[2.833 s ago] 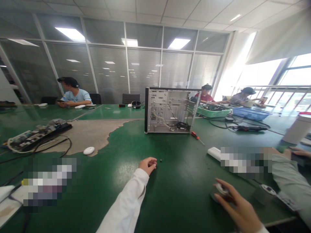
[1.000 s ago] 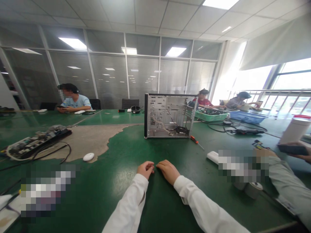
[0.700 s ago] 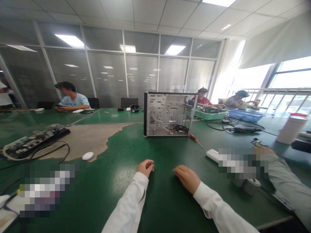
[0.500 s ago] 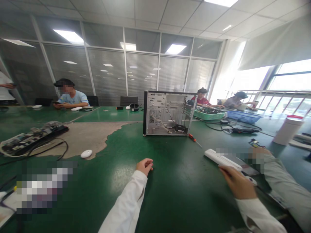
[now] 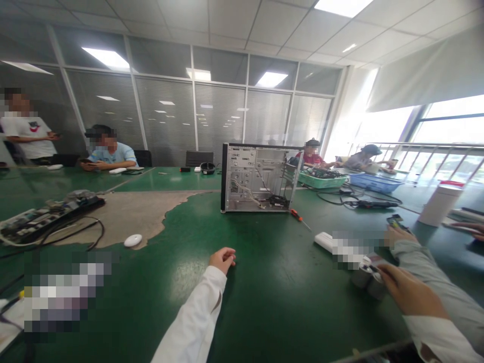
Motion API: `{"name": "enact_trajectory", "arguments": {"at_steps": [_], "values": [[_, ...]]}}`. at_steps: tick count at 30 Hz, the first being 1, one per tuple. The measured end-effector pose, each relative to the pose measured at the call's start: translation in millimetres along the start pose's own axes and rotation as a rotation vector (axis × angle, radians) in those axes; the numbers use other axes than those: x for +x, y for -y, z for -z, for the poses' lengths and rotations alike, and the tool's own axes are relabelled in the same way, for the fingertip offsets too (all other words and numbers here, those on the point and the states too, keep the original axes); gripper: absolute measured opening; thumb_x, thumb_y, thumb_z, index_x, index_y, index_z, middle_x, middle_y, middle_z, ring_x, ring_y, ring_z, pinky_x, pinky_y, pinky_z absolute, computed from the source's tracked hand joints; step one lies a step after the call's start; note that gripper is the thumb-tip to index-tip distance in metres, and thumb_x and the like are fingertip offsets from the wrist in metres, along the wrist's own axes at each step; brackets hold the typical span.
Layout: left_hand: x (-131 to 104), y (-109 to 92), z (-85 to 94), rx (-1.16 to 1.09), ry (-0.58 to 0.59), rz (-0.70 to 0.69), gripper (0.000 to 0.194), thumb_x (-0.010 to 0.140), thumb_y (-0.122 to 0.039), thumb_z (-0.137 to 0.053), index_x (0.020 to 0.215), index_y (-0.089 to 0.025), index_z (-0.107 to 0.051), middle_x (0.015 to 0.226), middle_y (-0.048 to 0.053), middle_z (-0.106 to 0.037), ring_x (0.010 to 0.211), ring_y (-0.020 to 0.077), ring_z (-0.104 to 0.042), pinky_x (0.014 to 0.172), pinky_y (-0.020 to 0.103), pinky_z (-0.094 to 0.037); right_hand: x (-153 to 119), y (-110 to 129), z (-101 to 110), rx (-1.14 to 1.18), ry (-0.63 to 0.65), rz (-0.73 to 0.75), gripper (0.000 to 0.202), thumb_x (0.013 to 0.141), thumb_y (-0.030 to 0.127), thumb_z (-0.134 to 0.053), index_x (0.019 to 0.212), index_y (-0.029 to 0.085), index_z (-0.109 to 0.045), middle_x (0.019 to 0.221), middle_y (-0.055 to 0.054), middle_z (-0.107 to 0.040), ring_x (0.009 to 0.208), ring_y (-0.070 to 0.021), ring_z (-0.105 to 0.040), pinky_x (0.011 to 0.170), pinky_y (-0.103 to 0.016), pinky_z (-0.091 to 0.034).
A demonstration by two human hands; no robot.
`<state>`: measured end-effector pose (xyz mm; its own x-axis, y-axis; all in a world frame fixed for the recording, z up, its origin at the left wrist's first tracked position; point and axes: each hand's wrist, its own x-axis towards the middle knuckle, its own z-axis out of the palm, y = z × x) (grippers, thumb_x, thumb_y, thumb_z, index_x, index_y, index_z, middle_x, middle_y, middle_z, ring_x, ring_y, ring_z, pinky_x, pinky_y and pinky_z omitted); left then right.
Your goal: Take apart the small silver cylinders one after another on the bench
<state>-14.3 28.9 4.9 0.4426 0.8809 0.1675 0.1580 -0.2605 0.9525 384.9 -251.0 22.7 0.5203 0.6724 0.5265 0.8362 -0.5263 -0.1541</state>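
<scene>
Where left hand (image 5: 223, 259) rests, green table (image 5: 272, 287), blinds (image 5: 219, 123)

Canisters (image 5: 361, 276) right of computer case (image 5: 242, 205)

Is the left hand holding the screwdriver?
No, the orange-handled screwdriver lies on the green table beside the computer case, apart from the left hand.
</scene>
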Motion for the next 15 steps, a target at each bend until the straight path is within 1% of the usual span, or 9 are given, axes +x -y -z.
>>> {"name": "enact_trajectory", "arguments": {"at_steps": [4,7,10,13,15], "values": [[1,3,-0.5,-0.010,0.006,-0.003,0.018,0.063,-0.011,-0.049,0.080,-0.012,-0.057,0.066,0.002,-0.062,0.050,0.0091,-0.058,0.055,0.021,-0.048,-3,5,4,-0.026,-0.048,-0.005,0.029,0.071,0.041,-0.030,0.084,0.025,-0.050,0.091,-0.016,-0.058,0.070,-0.0264,-0.057,0.060,-0.037,-0.040],[3,4,-0.9,-0.016,0.004,-0.006,0.018,0.063,-0.011,-0.049,0.079,-0.013,-0.057,0.065,0.001,-0.062,0.050,0.0092,-0.058,0.055,0.022,-0.048,-5,8,8,-0.022,0.013,-0.030,0.027,0.071,0.042,-0.029,0.082,0.025,-0.046,0.080,-0.015,-0.059,0.067,-0.0278,-0.057,0.057,-0.037,-0.039],[3,5,-0.9,-0.022,0.007,-0.006,0.018,0.063,-0.012,-0.050,0.079,-0.013,-0.057,0.065,0.002,-0.062,0.050,0.0096,-0.058,0.055,0.022,-0.048,-5,10,13,-0.031,0.038,-0.063,0.026,0.071,0.044,-0.029,0.077,0.024,-0.044,0.070,-0.012,-0.058,0.060,-0.0275,-0.056,0.053,-0.037,-0.038],[2,3,-0.5,-0.012,0.008,-0.008,0.018,0.063,-0.012,-0.050,0.079,-0.013,-0.058,0.066,0.002,-0.063,0.050,0.0099,-0.058,0.055,0.022,-0.047,-6,13,17,-0.022,0.060,-0.050,0.026,0.071,0.045,-0.030,0.069,0.024,-0.045,0.065,-0.009,-0.056,0.057,-0.0250,-0.054,0.052,-0.035,-0.038],[1,2,-0.3,0.001,0.004,-0.007,0.019,0.063,-0.012,-0.050,0.079,-0.013,-0.058,0.066,0.002,-0.063,0.050,0.0098,-0.058,0.055,0.022,-0.047,-8,15,19,0.000,0.068,-0.037,0.026,0.071,0.045,-0.032,0.068,0.024,-0.046,0.066,-0.009,-0.056,0.059,-0.0245,-0.054,0.053,-0.035,-0.038]]}}
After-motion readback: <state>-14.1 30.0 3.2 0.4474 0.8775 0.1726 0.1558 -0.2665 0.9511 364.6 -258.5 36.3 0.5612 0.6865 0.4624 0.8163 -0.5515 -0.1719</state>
